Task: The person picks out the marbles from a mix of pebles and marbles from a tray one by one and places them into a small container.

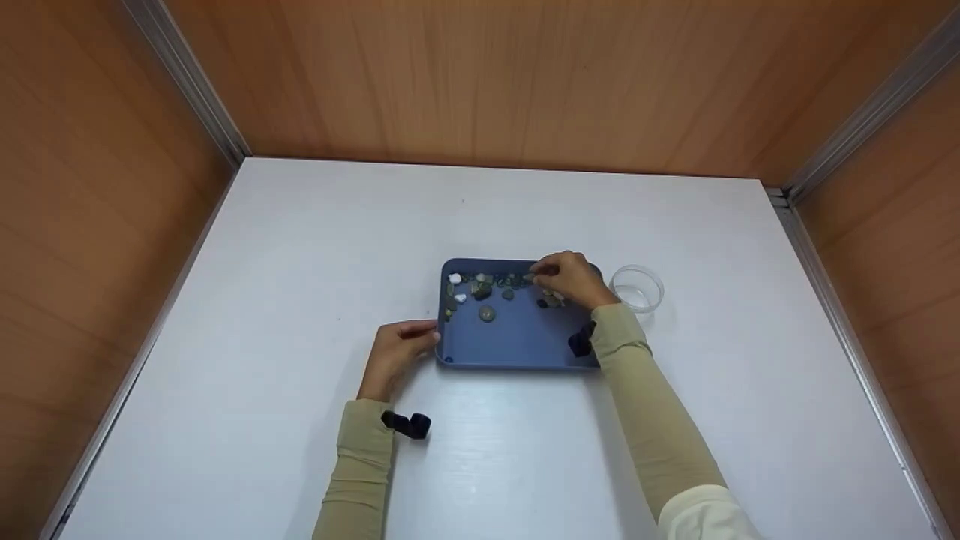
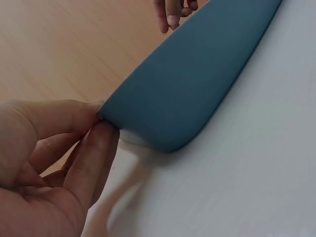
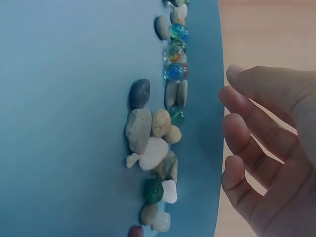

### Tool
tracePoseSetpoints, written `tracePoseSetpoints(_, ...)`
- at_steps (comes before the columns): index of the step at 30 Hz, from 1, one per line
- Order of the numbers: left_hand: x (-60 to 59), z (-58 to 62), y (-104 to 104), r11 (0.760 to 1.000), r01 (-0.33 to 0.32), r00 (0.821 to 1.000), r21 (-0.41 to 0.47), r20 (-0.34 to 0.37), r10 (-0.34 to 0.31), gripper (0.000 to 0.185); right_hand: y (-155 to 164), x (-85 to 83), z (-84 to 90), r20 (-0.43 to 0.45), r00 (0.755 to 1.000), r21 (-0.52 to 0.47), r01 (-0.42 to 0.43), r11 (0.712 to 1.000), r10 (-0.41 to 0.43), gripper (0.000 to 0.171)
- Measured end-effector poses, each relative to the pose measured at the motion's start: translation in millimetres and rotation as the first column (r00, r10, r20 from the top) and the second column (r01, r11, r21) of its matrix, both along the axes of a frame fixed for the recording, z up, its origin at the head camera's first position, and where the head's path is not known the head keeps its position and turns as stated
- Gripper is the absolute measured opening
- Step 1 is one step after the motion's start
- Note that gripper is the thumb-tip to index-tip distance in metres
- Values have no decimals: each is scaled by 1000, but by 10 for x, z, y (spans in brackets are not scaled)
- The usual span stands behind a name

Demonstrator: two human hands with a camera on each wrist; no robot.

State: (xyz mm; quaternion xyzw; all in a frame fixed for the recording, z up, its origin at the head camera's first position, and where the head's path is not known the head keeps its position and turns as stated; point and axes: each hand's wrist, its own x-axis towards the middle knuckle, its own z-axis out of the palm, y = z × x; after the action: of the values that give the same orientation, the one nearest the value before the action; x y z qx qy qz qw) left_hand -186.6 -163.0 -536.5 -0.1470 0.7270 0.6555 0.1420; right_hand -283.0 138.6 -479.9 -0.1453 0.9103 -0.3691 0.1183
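A blue rectangular tray (image 1: 517, 341) lies on the table, with stones and glass marbles gathered mostly toward its far side. My left hand (image 1: 394, 351) pinches the tray's left rim between thumb and fingers, as the left wrist view shows up close. Over the far right part of the tray is my right hand (image 1: 571, 279). In the right wrist view its fingers are loosely bent beside the tray's wall, and nothing shows between them. Near it, a row of glass marbles (image 3: 176, 72), a white stone (image 3: 154, 154), a grey stone (image 3: 139, 129) and a dark green marble (image 3: 153, 190) lie along that wall.
A clear round container (image 1: 637, 289) stands just right of the tray, close to my right wrist. The white table (image 1: 300, 247) is bounded by wooden panels (image 1: 525, 82) at the back and both sides.
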Motion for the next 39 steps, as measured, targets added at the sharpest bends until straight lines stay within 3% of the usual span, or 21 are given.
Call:
tracePoseSetpoints(4, 3, 11, 8, 1000, -7, 1000, 13, -9, 7, 28, -28, -5, -33, 30, 1000, -27, -3, 1000, 4, 25)
tracePoseSetpoints(24, 3, 9, 22, 1000, 3, 1000, -21, 7, -3, 29, -124, 12, -110, 33, 999, 44, 6, 999, -8, 27)
tracePoseSetpoints(33, 11, -9, 45, 1000, -14, 1000, 24, 13, 14, 28, -144, 14, -164, 22, 1000, 108, 17, 994, -20, 26)
tracePoseSetpoints(39, 14, -3, 43, 1000, -6, 1000, 8, 9, 6, 28, -151, 21, -193, 32, 999, 116, 32, 993, -36, 26)
